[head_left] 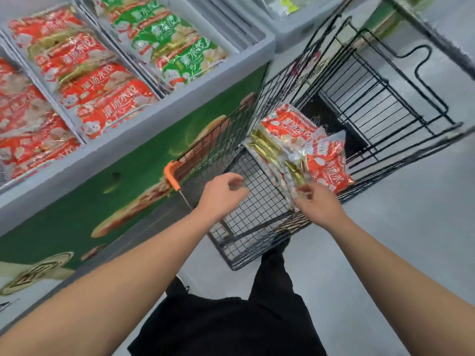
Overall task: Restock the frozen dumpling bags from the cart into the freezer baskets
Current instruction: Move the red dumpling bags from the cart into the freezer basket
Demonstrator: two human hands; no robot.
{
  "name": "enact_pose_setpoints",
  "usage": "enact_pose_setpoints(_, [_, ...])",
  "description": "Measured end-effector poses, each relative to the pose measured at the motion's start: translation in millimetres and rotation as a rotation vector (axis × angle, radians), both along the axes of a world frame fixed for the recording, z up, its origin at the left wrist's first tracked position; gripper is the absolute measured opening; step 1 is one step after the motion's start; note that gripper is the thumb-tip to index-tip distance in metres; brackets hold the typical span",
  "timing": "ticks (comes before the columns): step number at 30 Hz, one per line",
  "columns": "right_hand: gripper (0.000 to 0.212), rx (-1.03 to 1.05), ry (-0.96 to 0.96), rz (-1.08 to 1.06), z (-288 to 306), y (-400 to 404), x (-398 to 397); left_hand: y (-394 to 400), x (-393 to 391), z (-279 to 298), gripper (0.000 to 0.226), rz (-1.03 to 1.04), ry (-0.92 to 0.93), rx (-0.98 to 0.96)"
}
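Black wire makes up the cart [257, 176], which stands on the grey floor [385, 240] hard against the green front of the freezer [144, 160], its orange-capped handle [171, 176] at the near left corner. A small heap of red dumpling bags [305, 152] lies in the cart against its right side, one bag tipped so a gold edge shows, the lowest bag reaching toward the near right corner. The person's right hand [317, 202] is at that near right corner, thumb and fingertips closed on the silvery lower edge of the nearest bag (a pinch rather than a full grasp). The left hand [222, 195] hovers over the bare mesh at the near left of the cart, fingers loosely curled and apart, touching nothing that I can make out. Up in the freezer, the basket nearest its front rim is packed with rows of red bags [84, 73], and the basket beyond it toward the far right corner holds green bags [167, 44]; more red bags fill the basket at the left edge. Both bare forearms reach out from below, over black trousers [272, 291].
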State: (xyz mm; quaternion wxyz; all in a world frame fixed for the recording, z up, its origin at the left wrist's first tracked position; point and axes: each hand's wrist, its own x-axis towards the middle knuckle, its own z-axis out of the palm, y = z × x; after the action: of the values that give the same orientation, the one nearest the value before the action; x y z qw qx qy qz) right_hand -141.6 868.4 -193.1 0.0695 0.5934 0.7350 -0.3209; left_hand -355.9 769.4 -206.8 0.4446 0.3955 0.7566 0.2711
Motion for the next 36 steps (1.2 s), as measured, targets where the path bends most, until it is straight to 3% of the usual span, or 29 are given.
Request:
enact_pose_setpoints(8, [0.045,-0.107,0.013,0.108,-44,178,67,157,95,-35,0.043,0.084,0.054,-0.129])
enact_pose_setpoints(13, [0.042,-0.145,-0.024,0.058,-66,254,98,244,140,-57,0.047,0.069,0.072,-0.154])
enact_pose_setpoints(21, [0.038,-0.288,-0.026,0.038,-104,312,131,372,190,-123,0.038,-0.193,0.228,-0.160])
enact_pose_setpoints(27, [0.015,-0.416,-0.100,0.008,-121,322,141,386,200,-155,0.021,-0.263,0.272,-0.197])
enact_pose_setpoints(29, [0.009,-0.452,-0.119,0.014,-126,325,144,377,190,-155,0.021,-0.135,0.190,-0.184])
enact_pose_setpoints(31, [0.008,-0.504,-0.144,0.067,-129,327,143,363,173,-154,0.023,0.182,0.038,-0.190])
enact_pose_setpoints(34, [0.018,-0.641,-0.177,0.142,-134,326,139,339,145,-153,0.019,0.757,-0.274,-0.242])
enact_pose_setpoints(36, [0.040,-0.649,-0.126,0.074,-137,322,133,325,132,-151,0.014,1.001,-0.422,-0.284])
